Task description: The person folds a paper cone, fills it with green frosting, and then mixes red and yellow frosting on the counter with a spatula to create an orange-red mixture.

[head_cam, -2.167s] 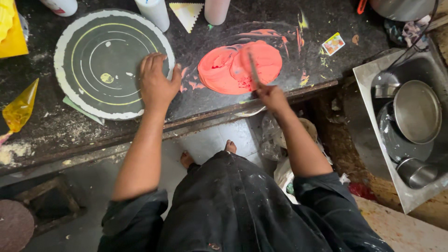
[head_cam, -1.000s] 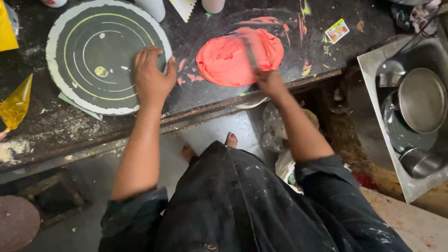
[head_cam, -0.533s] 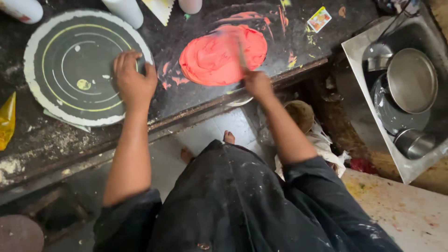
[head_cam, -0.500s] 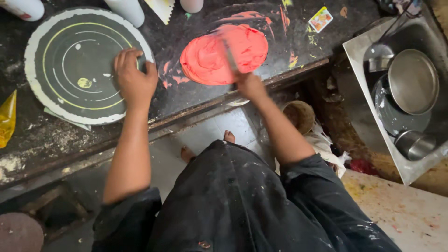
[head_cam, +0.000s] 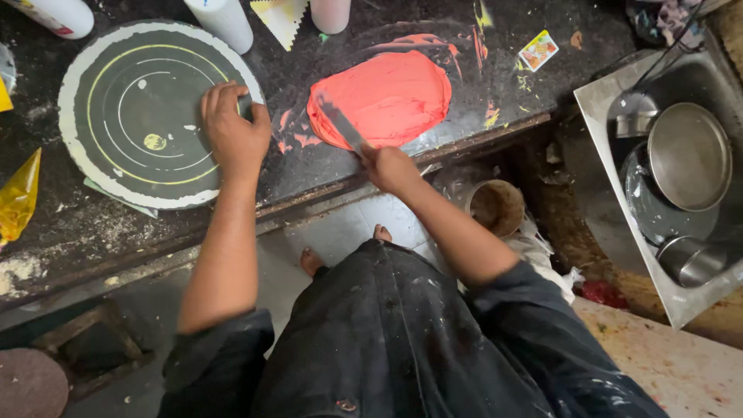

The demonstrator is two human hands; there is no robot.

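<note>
Right hand [head_cam: 389,166] is closed around the handle of a palette knife [head_cam: 340,128], whose blade is laid flat on the near left part of a spread patch of coral-red paste [head_cam: 395,93]. Left hand [head_cam: 232,131] is pressed palm down, fingers bent, on the right rim of a round dark turntable [head_cam: 116,116] marked with pale rings; whether anything is gripped under it cannot be told.

Both are carried by a black worktop [head_cam: 495,85], smeared with red and yellow streaks and dusted with crumbs along its near edge. Pale bottles [head_cam: 224,23] are stood along the far side, cut off by the frame, with a yellow toothed scraper [head_cam: 282,15] between them. A steel sink [head_cam: 696,193] holding a round pan and cups is seen at the right, and a small pot [head_cam: 495,205] on the floor beneath the counter edge.

The knife's handle is hidden inside the fist. A yellow bag [head_cam: 19,201] at the left is only partly visible.
</note>
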